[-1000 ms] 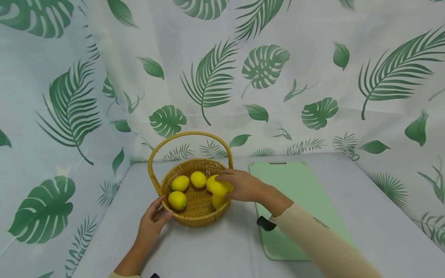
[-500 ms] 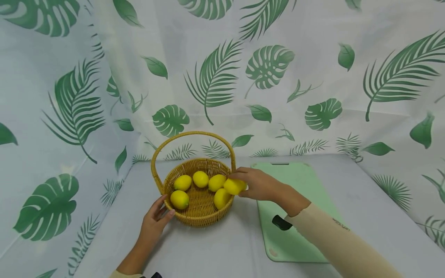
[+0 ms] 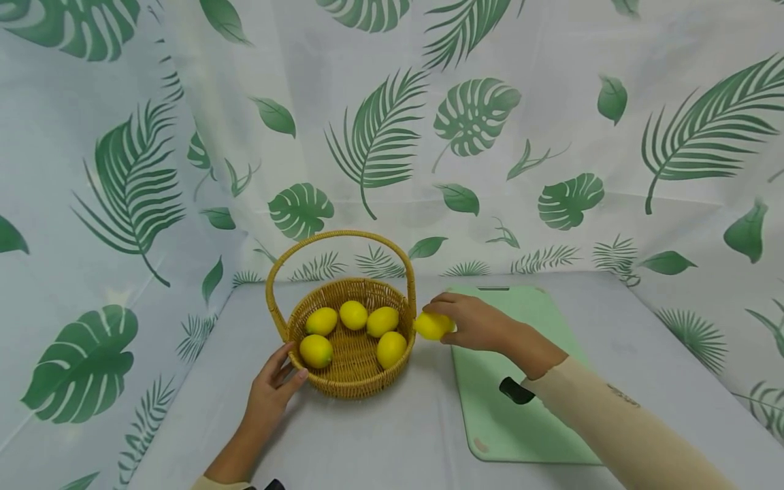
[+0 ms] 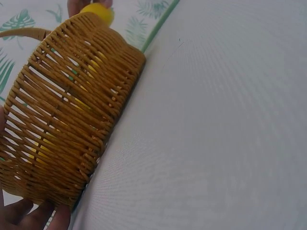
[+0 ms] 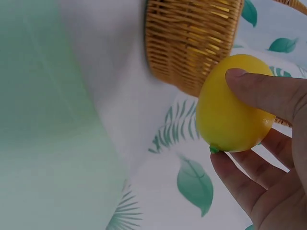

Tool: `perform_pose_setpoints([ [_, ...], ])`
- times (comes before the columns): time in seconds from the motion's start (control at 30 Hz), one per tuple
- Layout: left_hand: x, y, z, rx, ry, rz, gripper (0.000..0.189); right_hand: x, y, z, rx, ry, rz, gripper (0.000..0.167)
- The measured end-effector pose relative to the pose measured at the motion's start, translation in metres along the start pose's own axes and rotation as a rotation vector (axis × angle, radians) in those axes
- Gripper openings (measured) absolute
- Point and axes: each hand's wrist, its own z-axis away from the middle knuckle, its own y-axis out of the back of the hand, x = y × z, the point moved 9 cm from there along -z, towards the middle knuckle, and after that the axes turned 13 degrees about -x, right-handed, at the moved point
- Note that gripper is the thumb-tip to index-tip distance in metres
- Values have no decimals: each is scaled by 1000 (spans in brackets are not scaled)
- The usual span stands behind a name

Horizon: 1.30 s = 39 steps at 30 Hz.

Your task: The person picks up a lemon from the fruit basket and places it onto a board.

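Observation:
A round wicker basket (image 3: 352,389) with a tall arched handle stands on the table, several yellow lemons (image 3: 316,351) lying around its inside. At its left side my left hand (image 3: 267,395) steadies it, thumb by the front rim and fingers against the wicker wall. My right hand (image 3: 480,324) is just past the basket's right rim and grips one lemon (image 5: 235,110) between thumb and fingers. In the right wrist view this lemon shows a small green tip. It hangs between the basket and the green cutting board.
A light green cutting board (image 3: 508,422) lies flat to the right of the basket, partly under my right forearm. A white cloth covers the table (image 3: 392,442). Leaf-print curtains (image 3: 367,136) rise behind and on both sides.
My right hand has lifted a lemon out of the basket's right side and carried it rightward over the rim. The left hand stays at the basket's left side.

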Motion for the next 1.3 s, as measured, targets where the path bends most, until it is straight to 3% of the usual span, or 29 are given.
perform_pose_setpoints([
  [1.1,-4,1,-1,-5,1,19,65,83,-21,11,-5,-168,-37,52],
  [1.3,-4,2,-1,-1,-6,16,65,89,-21,12,15,-161,-30,51],
])
